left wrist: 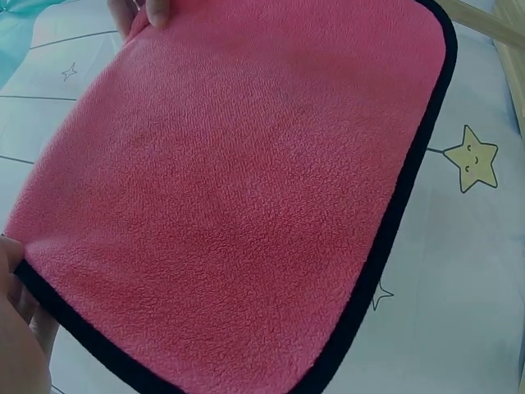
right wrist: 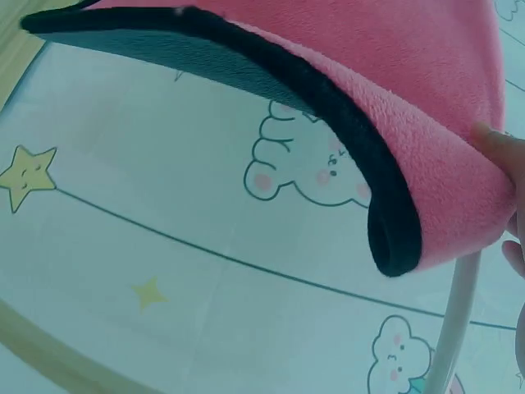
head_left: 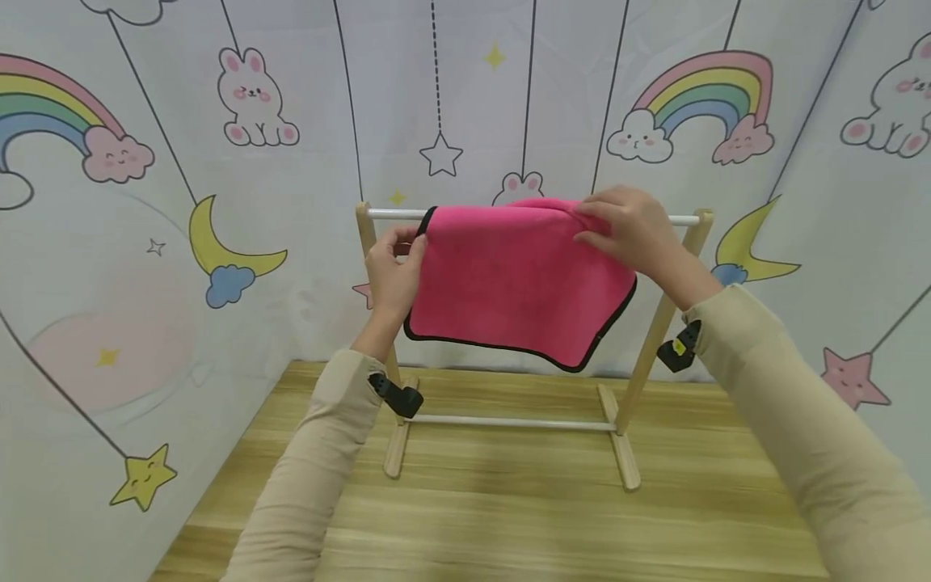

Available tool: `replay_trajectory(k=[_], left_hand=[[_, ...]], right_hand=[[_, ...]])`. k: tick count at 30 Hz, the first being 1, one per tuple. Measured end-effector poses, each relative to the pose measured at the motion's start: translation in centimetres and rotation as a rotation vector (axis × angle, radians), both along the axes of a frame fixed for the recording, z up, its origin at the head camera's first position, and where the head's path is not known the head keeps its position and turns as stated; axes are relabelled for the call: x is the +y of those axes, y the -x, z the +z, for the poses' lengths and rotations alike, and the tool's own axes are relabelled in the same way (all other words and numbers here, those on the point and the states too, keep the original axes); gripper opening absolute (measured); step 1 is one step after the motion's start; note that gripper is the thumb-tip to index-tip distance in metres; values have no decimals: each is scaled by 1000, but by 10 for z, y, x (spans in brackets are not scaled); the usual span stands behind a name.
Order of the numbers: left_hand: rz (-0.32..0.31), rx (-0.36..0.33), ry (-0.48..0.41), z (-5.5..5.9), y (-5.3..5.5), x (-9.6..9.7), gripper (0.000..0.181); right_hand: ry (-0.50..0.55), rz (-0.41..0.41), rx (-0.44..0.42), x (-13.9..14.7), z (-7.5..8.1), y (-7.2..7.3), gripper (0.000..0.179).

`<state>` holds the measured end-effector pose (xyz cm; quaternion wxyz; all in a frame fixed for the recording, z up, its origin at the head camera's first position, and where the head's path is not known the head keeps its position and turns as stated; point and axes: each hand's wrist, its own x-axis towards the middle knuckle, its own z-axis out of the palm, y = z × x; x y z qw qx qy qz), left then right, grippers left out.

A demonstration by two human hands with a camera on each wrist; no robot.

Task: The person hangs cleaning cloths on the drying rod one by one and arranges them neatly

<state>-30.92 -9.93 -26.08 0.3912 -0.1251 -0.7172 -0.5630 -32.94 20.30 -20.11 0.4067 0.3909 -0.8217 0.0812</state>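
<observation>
A pink fleecy towel (head_left: 509,279) with black edging hangs over the white top rail (head_left: 396,214) of a wooden rack. With thumb and fingers, my left hand (head_left: 395,271) pinches its left edge just below the rail. My right hand (head_left: 631,226) grips a gathered fold at the towel's upper right, by the rail. In the left wrist view the towel (left wrist: 230,189) spreads broadly, with the left hand (left wrist: 23,336) at its edge. The right wrist view has the towel's black border (right wrist: 353,123) curling back, the underside dark grey-green, and the right hand (right wrist: 509,180) partly out of frame.
The rack's wooden posts (head_left: 650,347) stand on feet (head_left: 621,453) on a wood-grain table (head_left: 502,509). A white lower bar (head_left: 509,422) joins them. Behind and at the sides hangs a white backdrop (head_left: 305,186) printed with rabbits, rainbows, moons and stars.
</observation>
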Motion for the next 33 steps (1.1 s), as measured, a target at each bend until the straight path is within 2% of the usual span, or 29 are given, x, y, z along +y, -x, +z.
replay_trajectory(k=[3, 7, 9, 12, 14, 16, 19, 22, 26, 33], left_hand=[[4, -2, 5, 0, 0, 0, 16], [15, -22, 18, -2, 1, 1, 16], [16, -31, 18, -1, 1, 2, 17], [35, -48, 29, 4, 0, 4, 19], [60, -66, 53, 7, -1, 6, 20], [95, -82, 86, 9, -2, 7, 21], [101, -83, 95, 9, -3, 7, 20], [77, -64, 61, 5, -1, 6, 17], [62, -57, 45, 2, 2, 5, 16], [75, -78, 73, -3, 2, 4, 17]], right_hand=[[-28, 41, 63, 4, -3, 1, 35], [-62, 57, 116, 4, 0, 1, 24], [-50, 34, 147, 2, 7, 1, 18], [55, -49, 144, -2, 23, 4, 12], [128, -121, 69, -3, 30, 6, 16], [146, -185, -59, -4, 32, 8, 19], [73, -242, -232, -2, 25, 6, 21], [34, -237, -284, 5, 16, 2, 21], [59, -203, -231, 17, 8, -5, 24], [158, -7, 40, 39, -16, -21, 30]])
